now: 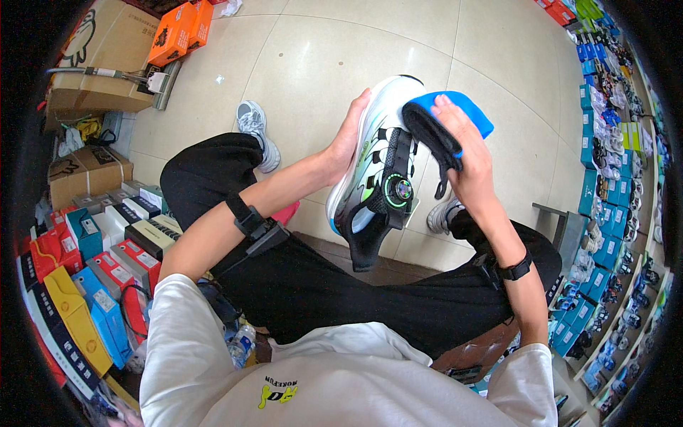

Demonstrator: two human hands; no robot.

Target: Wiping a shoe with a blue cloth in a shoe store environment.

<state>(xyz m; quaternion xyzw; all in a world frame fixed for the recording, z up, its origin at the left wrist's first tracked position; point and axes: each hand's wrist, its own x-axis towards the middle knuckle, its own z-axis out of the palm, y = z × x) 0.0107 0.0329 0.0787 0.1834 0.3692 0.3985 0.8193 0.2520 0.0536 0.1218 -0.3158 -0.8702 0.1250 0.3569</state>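
A white sneaker with black straps and a round dial is held up in front of me, toe pointing away and heel toward me. My left hand grips it along the sole on its left side; part of those fingers is hidden behind the shoe. In my right hand is a soft blue and black polishing mitt with a short black strap hanging down. The mitt's dark side lies against or close over the right side of the toe; actual contact cannot be made out.
Shoe boxes are stacked at my left, below cardboard cartons. Orange boxes stand at the far left. Shelves of shoes and teal boxes line the right. My knees frame the tiled floor.
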